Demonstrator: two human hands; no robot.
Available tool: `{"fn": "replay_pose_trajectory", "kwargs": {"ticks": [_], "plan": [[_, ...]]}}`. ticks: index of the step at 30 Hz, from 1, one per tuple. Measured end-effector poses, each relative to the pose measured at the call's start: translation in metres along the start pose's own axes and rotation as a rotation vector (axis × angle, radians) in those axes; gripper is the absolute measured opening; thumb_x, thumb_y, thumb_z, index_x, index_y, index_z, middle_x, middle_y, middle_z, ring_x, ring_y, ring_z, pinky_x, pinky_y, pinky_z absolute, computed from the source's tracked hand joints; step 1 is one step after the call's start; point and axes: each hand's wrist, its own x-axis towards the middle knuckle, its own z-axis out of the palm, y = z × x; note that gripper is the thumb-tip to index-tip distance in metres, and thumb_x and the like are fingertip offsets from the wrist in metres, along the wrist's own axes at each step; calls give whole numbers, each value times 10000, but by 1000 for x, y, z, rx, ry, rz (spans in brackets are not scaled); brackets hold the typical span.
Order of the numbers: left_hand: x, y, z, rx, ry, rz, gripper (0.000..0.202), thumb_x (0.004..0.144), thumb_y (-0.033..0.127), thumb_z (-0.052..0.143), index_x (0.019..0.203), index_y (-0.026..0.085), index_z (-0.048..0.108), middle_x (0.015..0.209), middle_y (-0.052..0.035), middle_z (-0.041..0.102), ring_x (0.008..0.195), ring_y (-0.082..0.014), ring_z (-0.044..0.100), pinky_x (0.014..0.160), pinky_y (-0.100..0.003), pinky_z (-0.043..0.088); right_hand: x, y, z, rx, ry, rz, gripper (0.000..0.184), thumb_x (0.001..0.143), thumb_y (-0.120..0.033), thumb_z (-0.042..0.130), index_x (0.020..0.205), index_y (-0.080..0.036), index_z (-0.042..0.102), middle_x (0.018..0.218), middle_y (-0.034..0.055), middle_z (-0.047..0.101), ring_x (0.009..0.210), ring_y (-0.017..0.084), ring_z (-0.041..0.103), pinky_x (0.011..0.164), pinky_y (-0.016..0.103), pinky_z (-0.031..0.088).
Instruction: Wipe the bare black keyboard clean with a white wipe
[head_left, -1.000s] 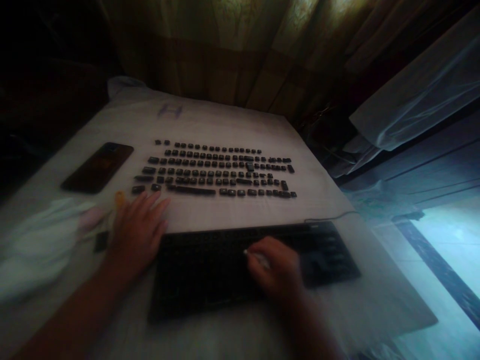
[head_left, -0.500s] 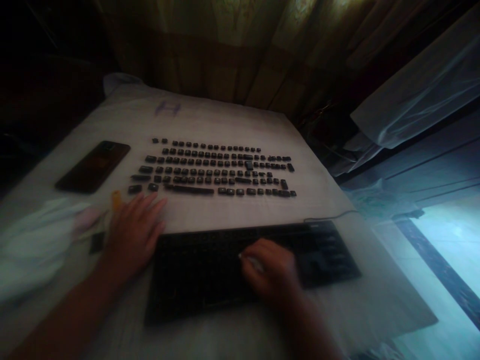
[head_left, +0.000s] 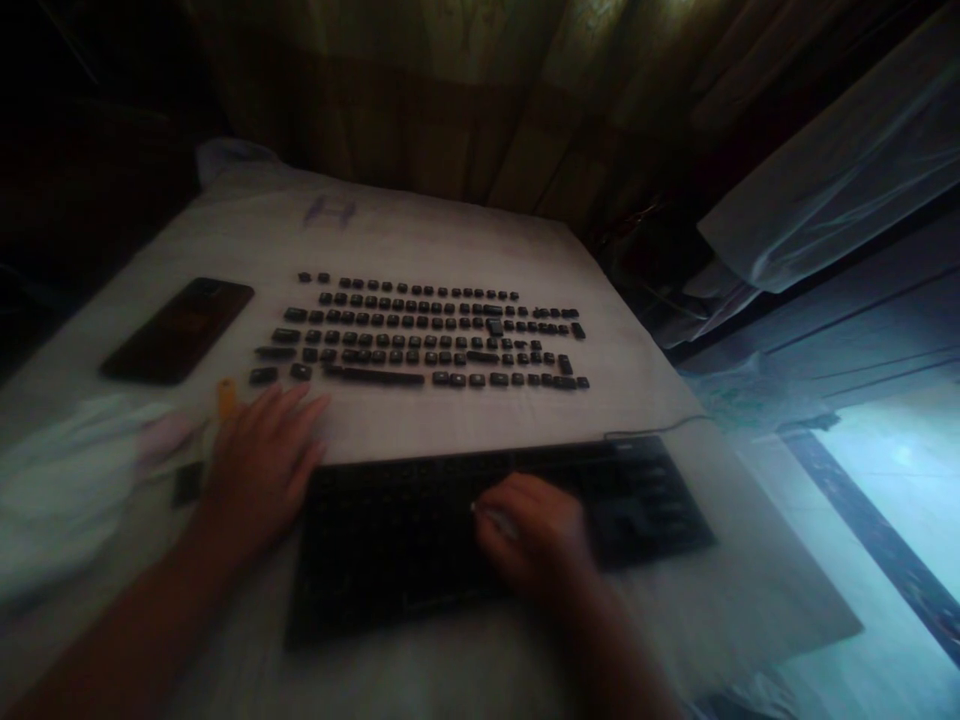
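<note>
The long, flat, black keyboard (head_left: 390,535) lies beneath the right hand (head_left: 538,528), whose fingers curl closed around a small pale object (head_left: 504,522), and just beside the left hand (head_left: 259,455), its fingers loosely spread and empty

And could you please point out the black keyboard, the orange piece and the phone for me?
Black keyboard (head_left: 401,535), head view: left part of its top surface.
Orange piece (head_left: 226,396), head view: middle of its visible part.
Phone (head_left: 178,332), head view: middle of its upward side.
</note>
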Motion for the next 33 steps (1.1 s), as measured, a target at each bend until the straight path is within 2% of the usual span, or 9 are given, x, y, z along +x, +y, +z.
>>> {"fn": "replay_pose_trajectory", "kwargs": {"ticks": [7,11,17,27,33], "plan": [[2,-1,-1,-8,-17,0,512,984,350,299,1330,113,592,1412,-206,603,1340,-403,516,1093,-599,414,1,-1,1,-32,15,13,183,830,-94,573,719,-197,677,661,22,671,599,158,633,572,255,495],[1,-1,-1,-14,-17,-12,510,986,357,294,1348,140,580,1430,-179,599,1358,-386,505,1107,-593,403,0,-1,2,-29,7,25,180,808,-89,576,710,-204,674,657,16,667,591,151,624,571,249,492],[0,0,1,-23,-5,-14,522,983,356,292,1335,116,593,1417,-206,600,1356,-394,508,1110,-589,397,-1,1,0,-4,-4,2,167,814,-90,592,721,-200,678,674,22,679,599,149,634,572,241,498],[1,0,0,-16,-13,-7,531,989,377,279,1329,120,595,1420,-187,606,1342,-395,516,1090,-582,420,0,-1,1,-19,3,11,164,826,-88,579,748,-191,679,671,23,679,602,158,645,576,249,508],[-1,1,1,-39,13,-36,483,982,349,312,1343,176,582,1430,-151,606,1374,-348,501,1124,-550,397,0,0,-1,1,-20,15,161,792,-69,601,727,-198,672,671,18,679,600,153,646,576,240,509]]}}
